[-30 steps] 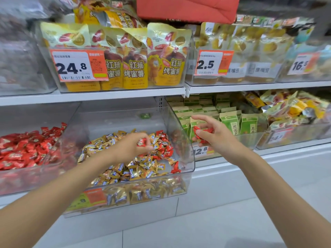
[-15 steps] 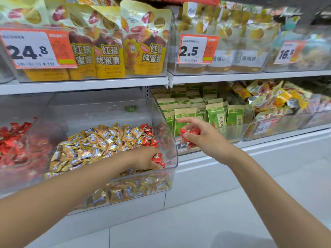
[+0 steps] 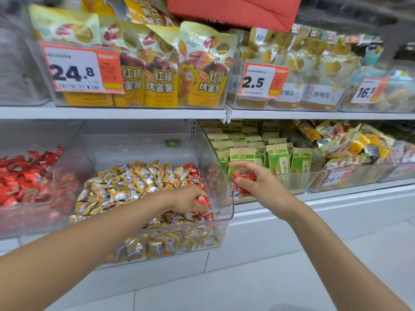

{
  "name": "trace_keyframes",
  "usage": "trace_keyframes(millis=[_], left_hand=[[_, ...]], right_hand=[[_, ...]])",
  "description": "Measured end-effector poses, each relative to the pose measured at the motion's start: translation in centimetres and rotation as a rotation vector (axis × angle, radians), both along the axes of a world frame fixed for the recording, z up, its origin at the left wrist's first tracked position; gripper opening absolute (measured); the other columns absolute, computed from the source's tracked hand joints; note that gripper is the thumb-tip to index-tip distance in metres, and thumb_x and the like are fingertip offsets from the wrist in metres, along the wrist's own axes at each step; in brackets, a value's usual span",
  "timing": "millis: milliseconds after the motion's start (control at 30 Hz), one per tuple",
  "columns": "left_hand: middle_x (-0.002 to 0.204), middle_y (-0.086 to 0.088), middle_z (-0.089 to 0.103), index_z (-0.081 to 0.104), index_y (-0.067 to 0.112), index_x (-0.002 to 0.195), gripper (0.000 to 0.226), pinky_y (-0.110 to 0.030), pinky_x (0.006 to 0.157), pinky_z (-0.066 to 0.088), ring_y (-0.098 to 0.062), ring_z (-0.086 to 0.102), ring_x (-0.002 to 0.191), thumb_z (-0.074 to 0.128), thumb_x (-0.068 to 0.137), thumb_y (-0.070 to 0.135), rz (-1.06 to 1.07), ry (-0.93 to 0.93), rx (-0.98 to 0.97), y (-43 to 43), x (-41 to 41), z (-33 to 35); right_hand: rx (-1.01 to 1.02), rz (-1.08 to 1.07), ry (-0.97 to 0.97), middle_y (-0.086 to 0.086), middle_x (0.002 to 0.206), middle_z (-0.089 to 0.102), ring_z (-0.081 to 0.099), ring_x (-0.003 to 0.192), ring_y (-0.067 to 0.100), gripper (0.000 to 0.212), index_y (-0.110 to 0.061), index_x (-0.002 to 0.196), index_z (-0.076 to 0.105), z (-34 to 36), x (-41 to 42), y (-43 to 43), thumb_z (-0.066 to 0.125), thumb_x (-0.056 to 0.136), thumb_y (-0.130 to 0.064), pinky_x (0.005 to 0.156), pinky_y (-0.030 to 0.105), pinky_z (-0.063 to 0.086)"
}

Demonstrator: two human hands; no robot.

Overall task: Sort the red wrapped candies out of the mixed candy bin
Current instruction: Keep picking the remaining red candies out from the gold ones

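Observation:
A clear mixed candy bin [image 3: 226,187] on the lower shelf holds a heap of gold wrapped candies [image 3: 134,185] with red wrapped candies [image 3: 195,173] along its right side. My left hand [image 3: 188,200] reaches into the bin's front right corner and pinches a red candy [image 3: 202,199] between its fingertips. More red candies [image 3: 207,216] lie just below that hand. My right hand [image 3: 258,182] hovers outside the bin to its right, holding a bunch of red candies [image 3: 242,177] in its curled fingers.
A second clear bin [image 3: 13,218] at the left holds only red candies [image 3: 24,176]. Green snack packs [image 3: 278,160] stand in a tray behind my right hand. The upper shelf [image 3: 112,113] carries yellow bags and price tags. White floor lies below.
My left hand moved from the middle of the heap to the bin's front right corner and took hold of a red candy. My right hand kept its bunch of red candies.

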State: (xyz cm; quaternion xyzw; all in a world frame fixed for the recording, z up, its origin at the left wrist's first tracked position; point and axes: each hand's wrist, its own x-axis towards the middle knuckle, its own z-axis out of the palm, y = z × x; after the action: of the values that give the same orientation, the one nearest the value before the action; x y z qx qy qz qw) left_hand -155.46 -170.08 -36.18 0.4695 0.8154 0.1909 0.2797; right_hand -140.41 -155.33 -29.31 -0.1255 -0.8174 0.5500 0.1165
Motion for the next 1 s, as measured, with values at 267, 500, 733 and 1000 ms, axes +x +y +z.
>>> trace_keyframes(millis=[267, 500, 733, 1000], left_hand=[[0.097, -0.018, 0.060, 0.057, -0.003, 0.113, 0.041, -0.031, 0.058, 0.034, -0.034, 0.044, 0.068, 0.066, 0.089, 0.028, -0.047, 0.035, -0.045, 0.8, 2.0, 0.5], [0.066, 0.000, 0.052, 0.067, 0.008, 0.091, 0.026, -0.018, 0.050, 0.033, -0.003, 0.042, 0.048, 0.069, 0.085, 0.033, 0.183, -0.002, 0.298, -3.2, -0.3, 4.0], [0.056, 0.000, 0.043, 0.063, -0.003, 0.092, 0.037, -0.017, 0.042, 0.032, -0.010, 0.037, 0.045, 0.067, 0.086, 0.034, 0.517, -0.104, 0.448, -10.6, -4.1, 3.9], [0.063, 0.000, 0.047, 0.056, 0.017, 0.082, 0.024, -0.016, 0.041, 0.037, -0.010, 0.045, 0.047, 0.069, 0.082, 0.037, 0.529, -0.066, 0.431, -12.8, -4.8, 1.9]], right_hand=[[0.049, -0.007, -0.021, 0.002, 0.095, 0.057, 0.055, 0.071, 0.014, 0.034, -0.022, 0.119, 0.062, -0.2, 0.3, -0.6, 0.053, 0.095, 0.000, 0.071, 0.031, 0.058], [-0.023, -0.033, 0.052, 0.008, 0.104, 0.062, 0.062, 0.075, 0.012, 0.038, -0.030, 0.112, 0.062, 0.2, 0.0, -0.2, 0.051, 0.095, 0.002, 0.066, 0.022, 0.054], [0.005, -0.014, 0.114, 0.000, 0.069, 0.053, 0.050, 0.058, 0.007, 0.020, -0.015, 0.093, 0.061, 2.2, -2.4, -4.5, 0.054, 0.090, 0.003, 0.059, 0.020, 0.043], [0.466, 0.119, -0.356, 0.007, 0.074, 0.048, 0.042, 0.060, 0.019, 0.013, -0.007, 0.077, 0.053, -3.8, -9.8, -8.2, 0.052, 0.091, -0.005, 0.055, 0.028, 0.035]])
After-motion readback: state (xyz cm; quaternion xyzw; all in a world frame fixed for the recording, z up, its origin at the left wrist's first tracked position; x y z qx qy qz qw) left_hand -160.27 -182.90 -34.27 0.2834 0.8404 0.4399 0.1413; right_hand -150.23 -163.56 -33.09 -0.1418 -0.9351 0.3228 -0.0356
